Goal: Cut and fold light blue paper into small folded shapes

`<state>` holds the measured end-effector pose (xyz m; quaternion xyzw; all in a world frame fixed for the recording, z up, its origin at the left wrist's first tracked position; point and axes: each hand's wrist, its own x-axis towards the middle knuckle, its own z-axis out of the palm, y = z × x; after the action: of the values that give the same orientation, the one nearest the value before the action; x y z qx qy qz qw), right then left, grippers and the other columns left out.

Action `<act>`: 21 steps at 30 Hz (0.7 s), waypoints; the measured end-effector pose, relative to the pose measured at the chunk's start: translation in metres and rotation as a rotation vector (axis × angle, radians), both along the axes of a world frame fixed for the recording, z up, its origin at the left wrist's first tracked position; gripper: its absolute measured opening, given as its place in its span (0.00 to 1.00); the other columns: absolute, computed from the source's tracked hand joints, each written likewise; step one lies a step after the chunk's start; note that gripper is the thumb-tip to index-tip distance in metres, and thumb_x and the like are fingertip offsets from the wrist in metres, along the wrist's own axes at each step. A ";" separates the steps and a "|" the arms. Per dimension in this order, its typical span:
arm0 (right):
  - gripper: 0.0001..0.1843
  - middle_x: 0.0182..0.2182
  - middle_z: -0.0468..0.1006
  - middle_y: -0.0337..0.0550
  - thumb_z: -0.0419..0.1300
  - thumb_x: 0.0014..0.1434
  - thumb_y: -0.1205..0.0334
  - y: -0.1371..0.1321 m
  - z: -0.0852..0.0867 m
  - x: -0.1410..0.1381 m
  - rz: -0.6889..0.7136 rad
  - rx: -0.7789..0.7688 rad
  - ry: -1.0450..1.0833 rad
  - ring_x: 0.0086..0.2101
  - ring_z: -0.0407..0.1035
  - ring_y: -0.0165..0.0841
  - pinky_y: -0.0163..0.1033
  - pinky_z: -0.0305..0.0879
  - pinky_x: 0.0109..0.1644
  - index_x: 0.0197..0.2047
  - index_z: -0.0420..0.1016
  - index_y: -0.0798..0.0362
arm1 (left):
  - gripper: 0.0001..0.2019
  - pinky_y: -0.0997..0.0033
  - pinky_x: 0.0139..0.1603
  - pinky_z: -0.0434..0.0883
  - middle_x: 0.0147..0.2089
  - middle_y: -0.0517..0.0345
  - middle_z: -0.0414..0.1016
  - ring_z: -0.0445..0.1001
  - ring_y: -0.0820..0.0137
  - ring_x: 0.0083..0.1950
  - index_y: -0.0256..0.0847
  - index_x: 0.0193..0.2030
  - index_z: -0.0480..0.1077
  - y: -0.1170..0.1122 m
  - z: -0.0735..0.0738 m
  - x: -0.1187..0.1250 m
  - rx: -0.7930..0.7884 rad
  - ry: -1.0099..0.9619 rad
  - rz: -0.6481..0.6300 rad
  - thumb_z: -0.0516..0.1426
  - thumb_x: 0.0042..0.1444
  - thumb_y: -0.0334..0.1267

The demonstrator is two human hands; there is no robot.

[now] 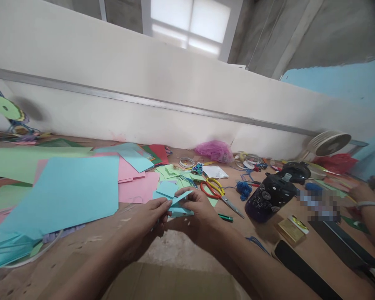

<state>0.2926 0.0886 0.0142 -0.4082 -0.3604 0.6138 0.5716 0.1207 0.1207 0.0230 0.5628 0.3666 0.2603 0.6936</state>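
Observation:
Between my two hands are folded pieces of light blue paper (178, 210), held above the near part of the table. My left hand (154, 212) pinches them from the left with thumb and fingers. From the right, my right hand (201, 208) grips a raised flap of the same paper. Just beyond lie a flat light blue square (166, 188) and a pile of pale green paper pieces (175, 173). Scissors (220, 193) with red and yellow handles rest right of my right hand, near a green cutter (226, 218).
Large blue sheets (78, 191) and pink sheets (137, 187) cover the left. On the right stand a dark bottle (268, 196), a gold box (291, 230) and a fan (329, 143). Another person's arm (373, 212) reaches in at the far right. A pink plastic bag (214, 151) lies by the wall.

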 end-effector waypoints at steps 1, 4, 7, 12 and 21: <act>0.18 0.27 0.74 0.38 0.70 0.43 0.64 -0.001 0.000 -0.001 -0.002 -0.008 0.003 0.28 0.71 0.34 0.39 0.67 0.31 0.39 0.73 0.50 | 0.20 0.73 0.22 0.60 0.23 0.63 0.64 0.63 0.74 0.21 0.40 0.29 0.66 0.002 0.000 0.001 0.011 0.022 0.002 0.55 0.53 0.58; 0.21 0.28 0.75 0.39 0.69 0.44 0.63 -0.009 0.004 -0.003 -0.007 -0.049 0.013 0.29 0.71 0.33 0.37 0.66 0.30 0.43 0.73 0.50 | 0.20 0.72 0.21 0.60 0.21 0.64 0.62 0.61 0.73 0.20 0.42 0.25 0.64 0.007 0.000 0.003 0.071 0.104 0.030 0.56 0.52 0.58; 0.25 0.32 0.76 0.39 0.68 0.48 0.59 -0.014 0.007 -0.002 0.018 -0.105 0.034 0.30 0.71 0.33 0.36 0.65 0.30 0.50 0.70 0.45 | 0.21 0.72 0.22 0.58 0.20 0.64 0.60 0.61 0.71 0.21 0.43 0.22 0.61 0.012 0.000 0.005 0.201 0.170 0.075 0.55 0.52 0.57; 0.23 0.29 0.76 0.39 0.70 0.45 0.59 -0.005 0.002 0.003 -0.005 -0.089 -0.045 0.28 0.71 0.32 0.35 0.65 0.30 0.45 0.72 0.48 | 0.19 0.71 0.25 0.57 0.21 0.62 0.63 0.61 0.69 0.25 0.44 0.23 0.61 0.010 -0.003 0.005 0.388 0.240 0.111 0.53 0.56 0.55; 0.18 0.32 0.76 0.40 0.68 0.48 0.60 -0.001 -0.007 0.003 -0.070 0.045 -0.071 0.28 0.72 0.34 0.38 0.67 0.30 0.42 0.72 0.50 | 0.20 0.72 0.24 0.56 0.22 0.62 0.63 0.61 0.70 0.24 0.42 0.22 0.63 0.004 0.003 0.004 0.246 0.186 0.042 0.55 0.55 0.56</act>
<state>0.2959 0.0871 0.0072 -0.4291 -0.3794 0.5703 0.5888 0.1246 0.1247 0.0262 0.6573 0.4063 0.2646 0.5769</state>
